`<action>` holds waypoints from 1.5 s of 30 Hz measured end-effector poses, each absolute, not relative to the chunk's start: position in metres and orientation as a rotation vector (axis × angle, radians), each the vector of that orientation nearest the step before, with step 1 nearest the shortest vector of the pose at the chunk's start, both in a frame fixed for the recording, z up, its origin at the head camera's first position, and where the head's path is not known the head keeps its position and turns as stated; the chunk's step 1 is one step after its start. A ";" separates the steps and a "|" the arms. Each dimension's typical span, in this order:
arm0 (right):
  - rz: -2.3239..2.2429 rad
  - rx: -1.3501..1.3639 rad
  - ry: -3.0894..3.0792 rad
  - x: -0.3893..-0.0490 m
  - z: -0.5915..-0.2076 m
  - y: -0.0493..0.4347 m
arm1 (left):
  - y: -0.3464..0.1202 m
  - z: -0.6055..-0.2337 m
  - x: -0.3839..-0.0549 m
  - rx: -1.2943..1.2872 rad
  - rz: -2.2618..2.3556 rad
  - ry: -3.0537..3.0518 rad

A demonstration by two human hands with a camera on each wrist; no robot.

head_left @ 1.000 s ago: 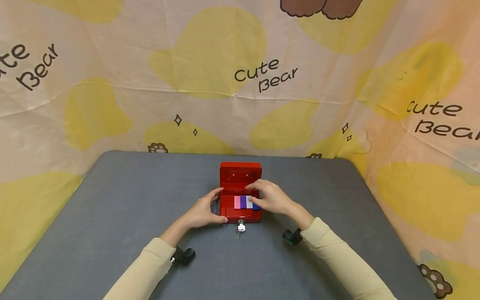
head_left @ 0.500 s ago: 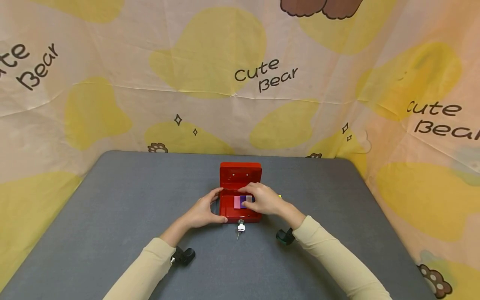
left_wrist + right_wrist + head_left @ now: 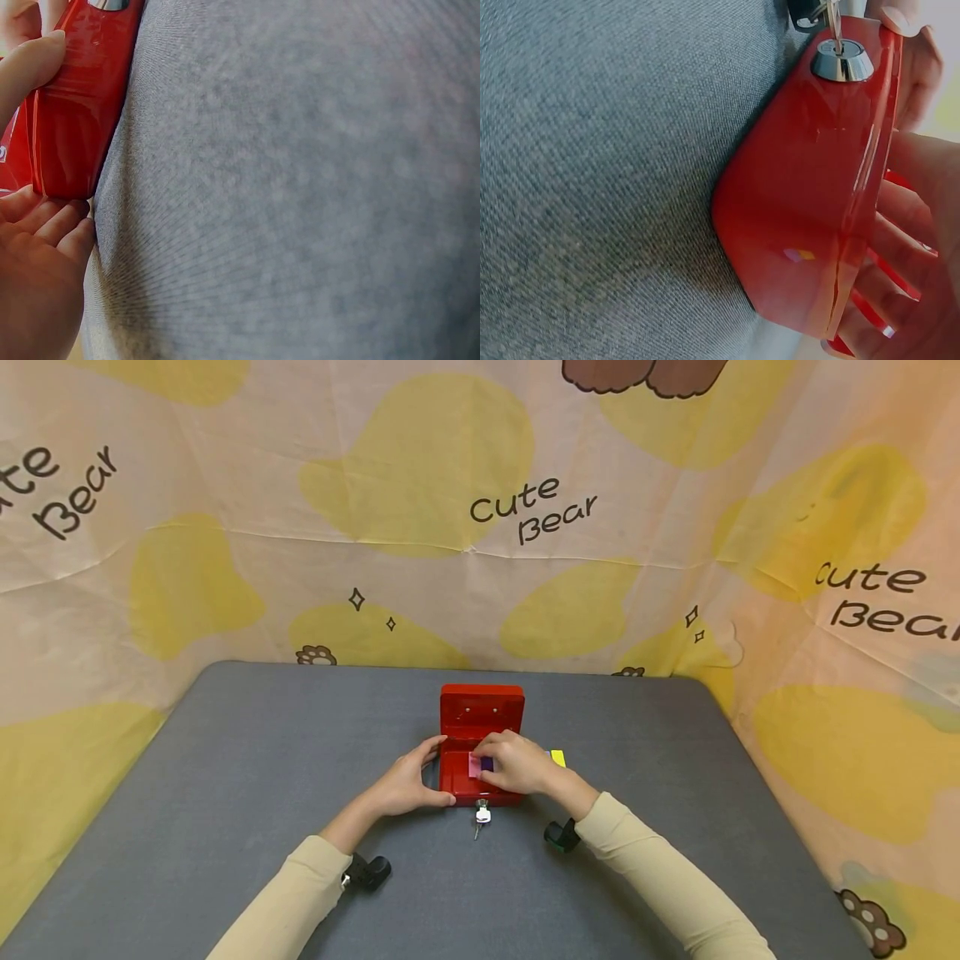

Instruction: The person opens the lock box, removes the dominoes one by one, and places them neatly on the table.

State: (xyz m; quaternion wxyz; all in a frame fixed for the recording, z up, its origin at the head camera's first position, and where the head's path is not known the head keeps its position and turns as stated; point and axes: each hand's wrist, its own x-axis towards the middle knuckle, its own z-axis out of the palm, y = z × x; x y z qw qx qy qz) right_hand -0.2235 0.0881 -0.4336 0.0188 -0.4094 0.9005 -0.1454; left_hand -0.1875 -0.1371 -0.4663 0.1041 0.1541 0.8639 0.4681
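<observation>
A red metal cash box (image 3: 459, 799) stands on the grey table with its lid (image 3: 480, 708) raised. Two keys (image 3: 482, 816) hang at its front lock. My left hand (image 3: 403, 783) grips the box's left end, thumb on the front corner and fingertips along the side. My right hand (image 3: 517, 766) is over the box's inside, its thumb and forefinger tips at either end of a pink strip (image 3: 474, 766). Beside that, a purple strip (image 3: 487, 764) shows partly; the hand covers the rest of the row. I cannot tell whether the fingers hold the pink strip.
Just right of the box lies a yellow strip (image 3: 557, 757), partly behind the right wrist, with a bluish edge beside it. Black wrist cameras (image 3: 367, 872) hang under both wrists. A printed cloth (image 3: 405, 527) stands behind the table (image 3: 300, 735).
My right hand has moved left and lower across the strips, now reaching the pink one and hiding more of the row. The yellow strip has come into view. My left hand stays put.
</observation>
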 end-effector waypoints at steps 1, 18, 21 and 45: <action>-0.439 -1.273 2.799 -0.223 -0.434 0.088 | -0.137 -0.466 -0.187 0.460 1.383 2.547; -0.355 -1.338 2.797 -0.220 -0.440 0.082 | -0.137 -0.465 -0.188 0.447 1.353 2.557; -0.355 -1.357 2.793 -0.220 -0.441 0.081 | -0.137 -0.466 -0.188 0.444 1.343 2.564; -0.205 -1.156 2.991 -0.219 -0.444 0.071 | -0.137 -0.467 -0.187 0.468 1.398 2.545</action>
